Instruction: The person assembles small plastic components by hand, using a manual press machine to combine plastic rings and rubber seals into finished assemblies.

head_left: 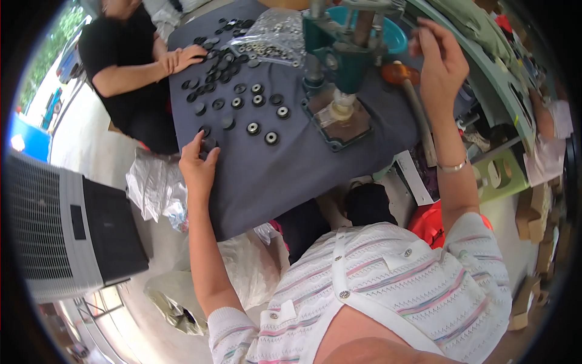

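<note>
At the left edge of the cloth-covered table [260,182], my left hand [197,164] has its thumb and forefinger around a round black cap [208,144]. Just beyond those fingertips is another black disc [205,130]. My right hand [445,67] is raised to the right of a green bench press [330,60], its fingers partly bent and apart, nothing visible in them. Under the press ram, a pale round fitting [341,109] sits on the base plate [351,124]. Several black rings with metal centres [271,138] lie between my left hand and the press.
Black caps [224,70] are scattered toward the far left, where a person in black [124,60] rests their hands. A clear bag [273,36] of metal parts and a teal basin [393,36] stand behind. A mallet with an orange head [400,74] lies right of the press.
</note>
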### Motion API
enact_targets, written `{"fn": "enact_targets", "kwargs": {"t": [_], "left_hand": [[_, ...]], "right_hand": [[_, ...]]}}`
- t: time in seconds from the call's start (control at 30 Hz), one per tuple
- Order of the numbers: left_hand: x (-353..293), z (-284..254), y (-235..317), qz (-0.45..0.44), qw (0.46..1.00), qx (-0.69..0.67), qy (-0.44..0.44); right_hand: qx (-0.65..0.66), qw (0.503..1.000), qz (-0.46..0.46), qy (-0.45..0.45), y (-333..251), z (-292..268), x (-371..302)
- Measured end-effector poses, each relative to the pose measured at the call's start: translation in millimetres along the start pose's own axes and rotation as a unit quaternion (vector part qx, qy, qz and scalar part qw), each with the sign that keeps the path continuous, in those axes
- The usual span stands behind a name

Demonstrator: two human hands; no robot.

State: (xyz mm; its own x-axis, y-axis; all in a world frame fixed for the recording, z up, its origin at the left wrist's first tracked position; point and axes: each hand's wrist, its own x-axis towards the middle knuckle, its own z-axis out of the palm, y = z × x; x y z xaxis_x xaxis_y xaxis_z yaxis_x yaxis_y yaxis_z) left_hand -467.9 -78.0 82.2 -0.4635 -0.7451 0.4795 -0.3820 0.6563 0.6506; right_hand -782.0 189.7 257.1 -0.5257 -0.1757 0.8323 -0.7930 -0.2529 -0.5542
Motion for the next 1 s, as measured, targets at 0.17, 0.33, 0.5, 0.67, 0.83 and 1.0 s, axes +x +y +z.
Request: {"fn": "enact_targets", "kwargs": {"t": [0.17,0.33,0.5,0.67,0.83,1.0], "left_hand": [[-3,43,126,0.053,0.978,-0.177,-0.098],[-4,117,172,0.087,0.964,-0.202,-0.147],[0,151,184,0.103,0.963,-0.201,-0.147],[1,161,184,0.103,0.959,-0.219,-0.144],[0,167,181,0.091,0.957,-0.235,-0.145],[0,171,179,0.079,0.954,-0.251,-0.146]], "right_hand": [[0.115,0.989,0.085,-0.030,40,8,66],[0.187,0.961,0.179,-0.098,36,51,97],[0.262,0.923,0.226,-0.169,53,53,125],[0.293,0.923,0.215,-0.123,31,64,151],[0.401,0.668,0.580,-0.237,29,53,200],[0.501,0.658,0.536,-0.169,11,32,171]]}}
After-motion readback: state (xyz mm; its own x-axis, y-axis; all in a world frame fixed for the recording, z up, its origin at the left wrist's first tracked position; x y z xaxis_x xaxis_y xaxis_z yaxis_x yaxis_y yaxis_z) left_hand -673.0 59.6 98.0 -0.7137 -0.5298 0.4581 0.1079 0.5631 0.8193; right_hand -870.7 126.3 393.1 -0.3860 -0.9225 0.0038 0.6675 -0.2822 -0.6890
